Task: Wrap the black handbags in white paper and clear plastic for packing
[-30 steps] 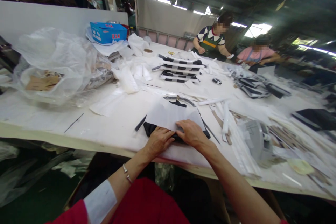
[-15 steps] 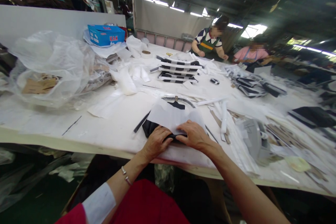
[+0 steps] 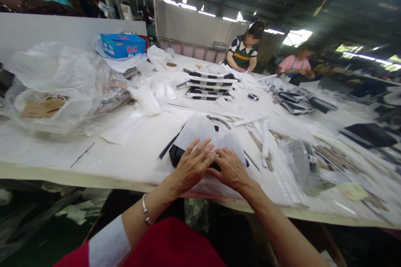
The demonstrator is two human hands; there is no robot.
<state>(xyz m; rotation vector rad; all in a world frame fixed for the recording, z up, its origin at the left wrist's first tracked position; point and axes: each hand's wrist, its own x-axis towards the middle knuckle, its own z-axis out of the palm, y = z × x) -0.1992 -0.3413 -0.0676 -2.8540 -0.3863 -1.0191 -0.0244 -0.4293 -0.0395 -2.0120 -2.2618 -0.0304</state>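
Observation:
A folded black garment (image 3: 176,155) lies near the table's front edge, covered by a sheet of white tissue paper (image 3: 200,131). My left hand (image 3: 191,166) lies flat on the paper with its fingers stretched out and spread. My right hand (image 3: 229,167) rests beside it on the paper's near edge, fingers bent down and pressing on the garment. The two hands touch at the fingertips. A curved hanger top (image 3: 219,121) shows just beyond the paper.
A crumpled clear plastic bag (image 3: 59,79) fills the left of the white table (image 3: 131,150). A blue box (image 3: 120,44), a stack of striped folded garments (image 3: 208,84) and white strips (image 3: 265,133) lie further back. Two people work at the far side.
My left hand has opened and slid up onto the tissue paper, fingers now spread. The paper has been pulled over more of the black garment. My right hand stays at the near edge.

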